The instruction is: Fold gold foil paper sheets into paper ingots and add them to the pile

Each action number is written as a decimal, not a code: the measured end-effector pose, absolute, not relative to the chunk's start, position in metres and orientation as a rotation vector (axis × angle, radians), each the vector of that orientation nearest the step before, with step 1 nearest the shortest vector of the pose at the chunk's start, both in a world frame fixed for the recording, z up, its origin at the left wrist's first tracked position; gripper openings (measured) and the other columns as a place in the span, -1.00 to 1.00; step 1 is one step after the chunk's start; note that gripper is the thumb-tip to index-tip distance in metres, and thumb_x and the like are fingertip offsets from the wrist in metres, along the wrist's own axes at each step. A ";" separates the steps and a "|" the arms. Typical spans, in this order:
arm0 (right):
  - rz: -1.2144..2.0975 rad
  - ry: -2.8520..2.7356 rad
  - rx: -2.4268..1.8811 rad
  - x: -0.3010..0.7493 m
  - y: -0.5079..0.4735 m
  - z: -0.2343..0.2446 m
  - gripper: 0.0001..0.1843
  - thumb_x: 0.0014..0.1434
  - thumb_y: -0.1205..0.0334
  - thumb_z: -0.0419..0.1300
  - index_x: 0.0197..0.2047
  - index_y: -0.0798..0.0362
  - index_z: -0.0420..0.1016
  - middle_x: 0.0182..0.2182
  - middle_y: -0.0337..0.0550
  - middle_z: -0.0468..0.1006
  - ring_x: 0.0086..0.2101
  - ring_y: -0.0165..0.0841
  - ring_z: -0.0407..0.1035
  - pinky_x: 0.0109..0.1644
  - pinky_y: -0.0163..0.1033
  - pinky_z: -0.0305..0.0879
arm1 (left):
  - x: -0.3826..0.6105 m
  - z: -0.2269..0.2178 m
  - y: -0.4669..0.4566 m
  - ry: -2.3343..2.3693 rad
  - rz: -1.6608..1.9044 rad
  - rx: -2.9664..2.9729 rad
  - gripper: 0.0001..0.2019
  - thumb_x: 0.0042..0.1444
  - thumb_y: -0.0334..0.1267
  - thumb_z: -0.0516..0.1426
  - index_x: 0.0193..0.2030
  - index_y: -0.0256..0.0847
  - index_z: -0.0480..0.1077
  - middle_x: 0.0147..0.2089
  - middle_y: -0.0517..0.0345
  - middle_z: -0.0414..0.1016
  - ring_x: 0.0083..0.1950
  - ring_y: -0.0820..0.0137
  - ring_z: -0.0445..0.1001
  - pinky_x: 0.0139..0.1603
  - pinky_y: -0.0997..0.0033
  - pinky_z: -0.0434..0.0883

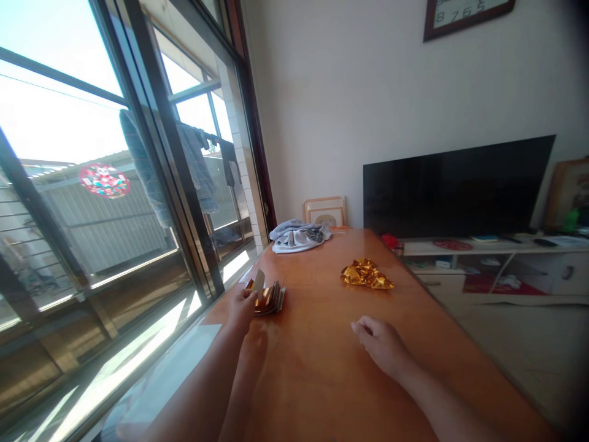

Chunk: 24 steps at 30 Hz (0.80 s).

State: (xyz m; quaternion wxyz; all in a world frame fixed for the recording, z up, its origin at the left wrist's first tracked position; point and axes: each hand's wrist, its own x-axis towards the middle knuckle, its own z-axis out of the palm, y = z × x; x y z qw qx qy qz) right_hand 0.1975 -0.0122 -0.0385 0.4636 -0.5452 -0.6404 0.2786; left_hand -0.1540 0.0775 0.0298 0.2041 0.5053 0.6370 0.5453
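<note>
My left hand (pixel 243 307) is at the left side of the wooden table, its thumb and fingers pinched on a sheet of foil paper (pixel 259 283). The sheet stands tilted upward, showing a dull pale face. Right beside these fingers lies a thick stack of gold foil paper (pixel 276 299) with uneven, slightly curled edges. My right hand (pixel 380 344) hovers or rests over the table's right half, fingers curled in with nothing visible in them. Beyond it sits a heap of crumpled, shiny gold foil (pixel 367 274), apart from both hands.
The brown wooden table (pixel 313 368) runs along a window. Grey cloth (pixel 299 236) lies bunched at its far end. A white sheet (pixel 188 362) is under my left forearm. To the right, a television (pixel 455 190) stands on a low white cabinet (pixel 442 285).
</note>
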 end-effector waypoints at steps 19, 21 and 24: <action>1.198 -0.974 -1.012 0.200 -0.021 -0.010 -0.41 0.17 -0.27 0.20 0.14 -0.11 0.47 0.14 -0.09 0.49 0.09 -0.17 0.37 -0.03 -0.19 0.39 | -0.013 0.029 0.009 0.748 1.288 1.143 -0.73 0.01 -0.16 0.23 -0.36 -0.15 0.17 -0.44 0.29 0.24 -0.44 0.50 0.28 -0.39 0.46 0.33; 1.271 -0.999 -1.038 0.203 -0.022 -0.010 -0.44 0.16 -0.27 0.21 0.06 -0.06 0.52 0.01 -0.09 0.57 -0.02 -0.18 0.43 -0.09 -0.20 0.38 | -0.016 0.017 0.014 0.812 1.275 1.093 -0.72 0.00 -0.17 0.23 -0.35 -0.15 0.18 -0.46 0.31 0.23 -0.46 0.51 0.27 -0.44 0.49 0.29; 1.312 -1.084 -1.110 0.202 -0.027 -0.007 -0.49 0.14 -0.22 0.23 -0.05 0.01 0.56 -0.15 -0.13 0.61 -0.17 -0.25 0.44 -0.21 -0.27 0.31 | -0.022 0.003 0.021 0.912 1.242 1.070 -0.71 -0.03 -0.18 0.25 -0.31 -0.15 0.19 -0.45 0.33 0.27 -0.46 0.51 0.30 -0.44 0.52 0.29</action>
